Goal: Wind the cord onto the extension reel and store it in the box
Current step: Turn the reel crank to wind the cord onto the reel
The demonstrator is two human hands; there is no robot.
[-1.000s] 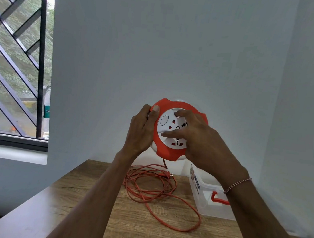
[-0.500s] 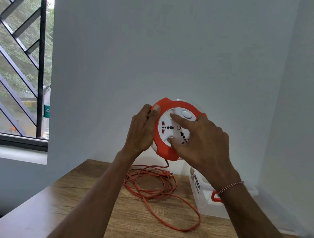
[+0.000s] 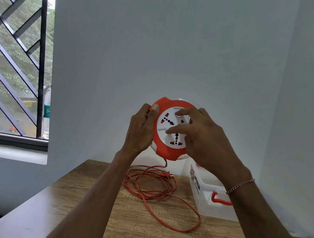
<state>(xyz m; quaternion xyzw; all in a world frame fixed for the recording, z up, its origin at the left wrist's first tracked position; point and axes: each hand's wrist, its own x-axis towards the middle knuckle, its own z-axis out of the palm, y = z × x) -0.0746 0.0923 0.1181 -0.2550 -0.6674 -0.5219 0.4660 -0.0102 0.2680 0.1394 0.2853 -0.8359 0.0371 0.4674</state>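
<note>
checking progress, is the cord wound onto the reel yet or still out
Mostly out: the orange cord lies in loose loops on the wooden table, hanging from the reel.

The left hand (image 3: 139,130) gripped the reel (image 3: 165,150) rim; right hand (image 3: 205,138) fingers pressed its white face. Cord (image 3: 152,186) lay coiled on the bench (image 3: 124,226) beside the box (image 3: 208,199).

Single head-worn view, facing forward and slightly down, close over the wooden table (image 3: 142,231) toward the wall corner.

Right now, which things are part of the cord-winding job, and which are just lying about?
Part of the job: extension reel, orange cord, clear plastic box, left hand, right hand.

Just there: bottle on the window sill, wooden table.
</note>
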